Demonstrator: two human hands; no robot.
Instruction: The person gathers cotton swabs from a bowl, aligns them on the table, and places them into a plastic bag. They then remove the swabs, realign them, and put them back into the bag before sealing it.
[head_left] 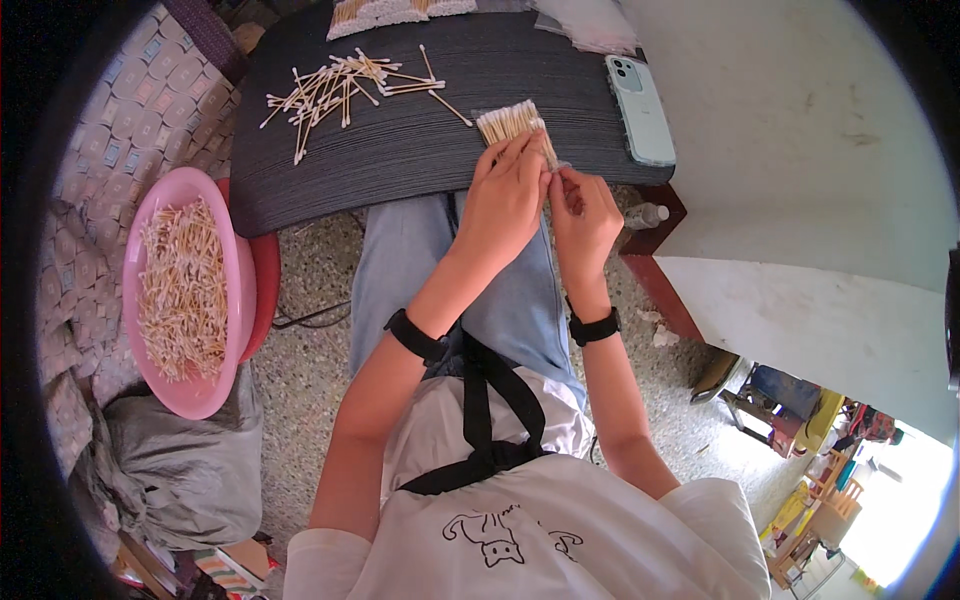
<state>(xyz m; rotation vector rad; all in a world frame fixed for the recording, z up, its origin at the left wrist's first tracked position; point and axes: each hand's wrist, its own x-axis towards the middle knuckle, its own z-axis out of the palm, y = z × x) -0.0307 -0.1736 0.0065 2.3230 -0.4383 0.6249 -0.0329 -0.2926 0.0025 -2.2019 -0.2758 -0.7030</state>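
A flat bundle of cotton swabs [508,121], seemingly in a clear plastic bag, lies near the front edge of the dark table. My left hand [503,195] is closed over it, fingers pressed together along its near side. Beside it, my right hand [586,218] pinches the bag's edge at the bundle's near right corner, thumb and forefinger together. The fingertips of both hands almost meet there, and they partly hide the bag. To the left on the table lies a loose scatter of cotton swabs [345,85] with white tips and pale wooden sticks.
A phone [640,110] lies at the right end of the dark table [420,155]. Packed swab bundles [400,12] and clear bags [590,22] sit at the back. On my left stands a pink basin [240,290] full of swabs. A wall [790,130] borders the right side.
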